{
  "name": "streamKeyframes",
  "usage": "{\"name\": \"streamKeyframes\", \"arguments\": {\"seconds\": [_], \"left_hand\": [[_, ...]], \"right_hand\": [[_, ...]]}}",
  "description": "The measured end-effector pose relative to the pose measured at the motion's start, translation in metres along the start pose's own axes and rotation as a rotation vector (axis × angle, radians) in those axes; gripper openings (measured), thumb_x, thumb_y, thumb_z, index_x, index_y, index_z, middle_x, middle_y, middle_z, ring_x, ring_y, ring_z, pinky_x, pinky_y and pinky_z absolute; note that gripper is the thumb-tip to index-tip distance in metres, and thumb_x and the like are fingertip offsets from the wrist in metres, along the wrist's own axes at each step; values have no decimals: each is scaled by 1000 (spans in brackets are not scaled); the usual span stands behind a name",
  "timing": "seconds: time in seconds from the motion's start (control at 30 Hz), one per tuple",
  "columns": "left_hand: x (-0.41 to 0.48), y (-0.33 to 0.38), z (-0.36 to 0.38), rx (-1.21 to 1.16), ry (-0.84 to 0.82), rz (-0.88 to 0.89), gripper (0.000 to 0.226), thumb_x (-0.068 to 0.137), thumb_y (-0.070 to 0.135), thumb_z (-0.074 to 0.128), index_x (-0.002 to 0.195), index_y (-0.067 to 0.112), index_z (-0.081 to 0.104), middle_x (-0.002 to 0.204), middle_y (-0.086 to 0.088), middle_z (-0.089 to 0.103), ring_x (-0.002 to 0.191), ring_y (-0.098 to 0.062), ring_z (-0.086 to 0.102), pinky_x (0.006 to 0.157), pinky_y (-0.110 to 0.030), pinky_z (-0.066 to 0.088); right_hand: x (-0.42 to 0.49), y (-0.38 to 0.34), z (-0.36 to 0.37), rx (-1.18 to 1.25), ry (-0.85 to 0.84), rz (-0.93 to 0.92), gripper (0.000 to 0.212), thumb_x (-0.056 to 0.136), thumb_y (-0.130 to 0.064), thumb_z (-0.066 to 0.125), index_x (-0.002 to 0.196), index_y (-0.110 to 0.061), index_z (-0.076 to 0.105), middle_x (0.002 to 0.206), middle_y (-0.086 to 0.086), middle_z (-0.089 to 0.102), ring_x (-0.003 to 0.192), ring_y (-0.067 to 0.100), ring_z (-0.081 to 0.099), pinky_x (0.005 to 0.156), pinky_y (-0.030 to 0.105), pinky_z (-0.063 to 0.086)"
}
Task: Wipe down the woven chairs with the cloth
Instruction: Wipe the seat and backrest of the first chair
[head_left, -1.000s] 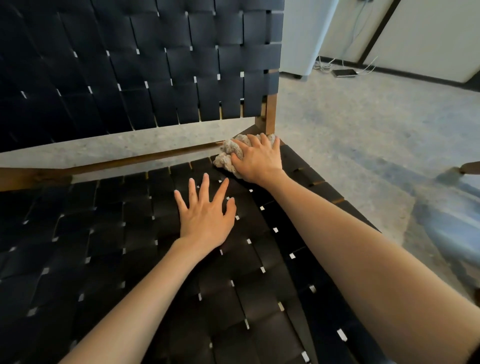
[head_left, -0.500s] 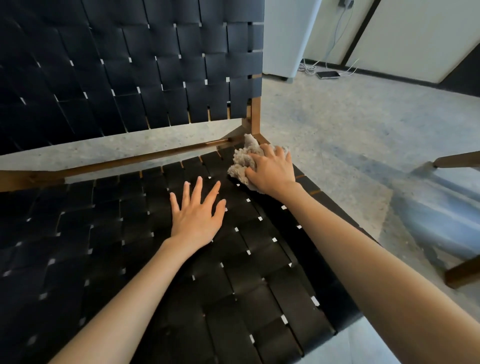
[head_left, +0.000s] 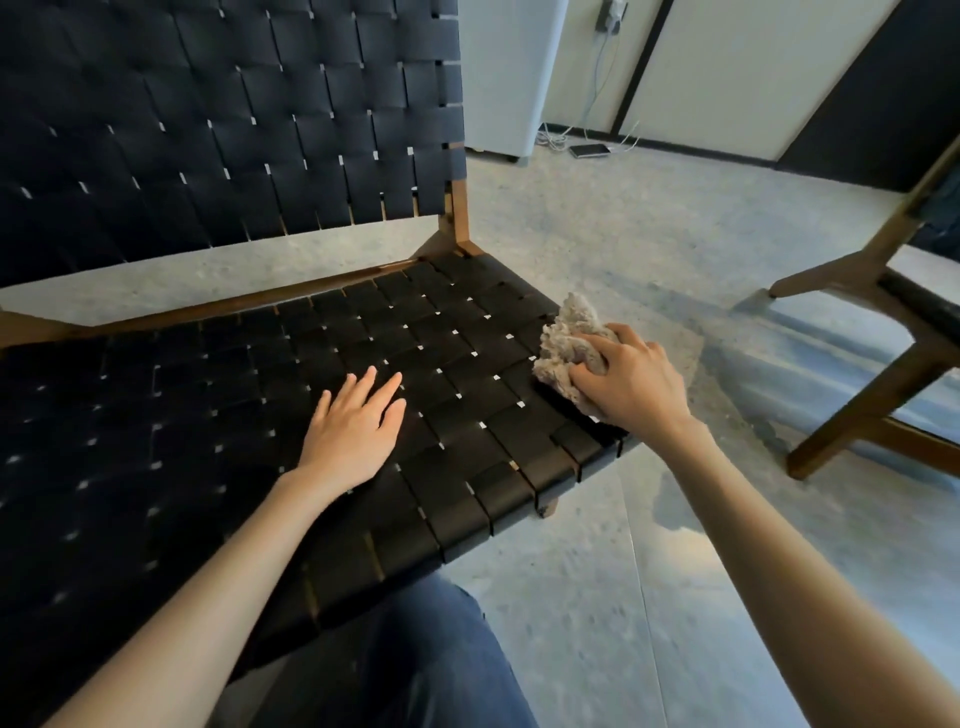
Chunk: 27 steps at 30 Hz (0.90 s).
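right grip (head_left: 628, 387) clutches cloth (head_left: 569, 338) at seat (head_left: 415, 332) edge | left grip (head_left: 353, 426) flat, released | second chair (head_left: 862, 273) right, phone (head_left: 589, 150) beyond

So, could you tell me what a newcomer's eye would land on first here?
A black woven chair fills the left and centre of the view. The right hand grips a crumpled beige cloth at the seat's right edge, while the left hand lies flat mid-seat. A second chair's wooden frame stands on the floor at far right.
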<state>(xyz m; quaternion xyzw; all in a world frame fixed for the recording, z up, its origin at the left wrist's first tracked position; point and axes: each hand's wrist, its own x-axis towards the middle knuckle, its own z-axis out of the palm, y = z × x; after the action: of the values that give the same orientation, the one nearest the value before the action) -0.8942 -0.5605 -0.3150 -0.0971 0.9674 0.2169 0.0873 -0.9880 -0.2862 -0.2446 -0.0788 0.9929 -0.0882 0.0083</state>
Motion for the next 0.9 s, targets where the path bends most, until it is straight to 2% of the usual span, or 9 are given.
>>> {"name": "streamKeyframes", "arguments": {"seconds": [0.07, 0.13, 0.2, 0.43, 0.53, 0.6, 0.67, 0.8, 0.9], "left_hand": [[-16, -4, -3, 0, 15, -10, 49, 102, 42, 18, 150, 31, 14, 159, 1, 8, 147, -17, 1, 118, -39, 1], [-25, -7, -5, -4, 31, -42, 49, 102, 40, 19, 150, 29, 15, 159, -1, 9, 147, -18, 4, 118, -39, 2], [-37, -12, -8, 13, 47, -76, 49, 102, 40, 19, 150, 29, 15, 159, -2, 10, 147, -20, 5, 118, -41, 2], [-68, -35, -16, 80, 75, -173, 49, 102, 41, 21, 150, 31, 19, 159, -3, 12, 146, -21, 7, 117, -46, 2], [-69, -35, -16, 80, 85, -171, 48, 102, 40, 22, 149, 31, 20, 159, -2, 13, 146, -21, 7, 117, -47, 3], [-69, -34, -14, 81, 93, -174, 48, 102, 40, 22, 149, 31, 20, 159, -1, 14, 146, -21, 7, 117, -46, 2], [-69, -34, -13, 83, 100, -182, 48, 102, 40, 22, 149, 32, 20, 159, -1, 14, 146, -20, 7, 117, -46, 2], [-68, -36, -11, 91, 110, -186, 49, 102, 41, 21, 149, 32, 19, 159, 0, 14, 146, -20, 7, 117, -45, 1], [-67, -36, -9, 93, 124, -184, 49, 102, 41, 21, 149, 32, 20, 158, 0, 15, 146, -20, 8, 117, -46, 2]], "right_hand": [[-22, 0, 1, -16, 67, -15, 43, 88, -47, 46, 130, -41, 55, 145, -1, 43, 124, 34, 41, 101, 44, 36], [-36, -7, 7, -52, 112, -70, 41, 90, -43, 48, 129, -35, 59, 144, 4, 45, 127, 34, 37, 111, 46, 26], [-52, -23, 15, -56, 127, -144, 40, 91, -41, 48, 127, -29, 61, 142, 6, 47, 130, 33, 36, 114, 47, 19], [-95, -93, 41, 68, 36, -362, 47, 88, -53, 35, 122, -33, 62, 130, -2, 58, 122, 22, 48, 107, 42, 34], [-99, -96, 42, 91, 6, -421, 52, 88, -65, 37, 121, -34, 61, 130, -3, 58, 122, 21, 49, 106, 43, 36], [-93, -82, 34, 54, 59, -440, 49, 87, -67, 38, 113, -34, 65, 117, -5, 62, 111, 19, 54, 99, 40, 40], [-74, -58, 23, -39, 134, -394, 48, 88, -62, 34, 108, -34, 67, 108, -4, 62, 107, 22, 55, 98, 41, 37], [-25, -16, 5, -133, 75, -79, 47, 93, -52, 38, 131, -32, 55, 143, 3, 44, 131, 35, 34, 112, 51, 19], [-9, -26, 9, -172, 27, -57, 51, 92, -53, 34, 140, -38, 43, 144, 5, 43, 130, 36, 37, 112, 52, 20]]}}
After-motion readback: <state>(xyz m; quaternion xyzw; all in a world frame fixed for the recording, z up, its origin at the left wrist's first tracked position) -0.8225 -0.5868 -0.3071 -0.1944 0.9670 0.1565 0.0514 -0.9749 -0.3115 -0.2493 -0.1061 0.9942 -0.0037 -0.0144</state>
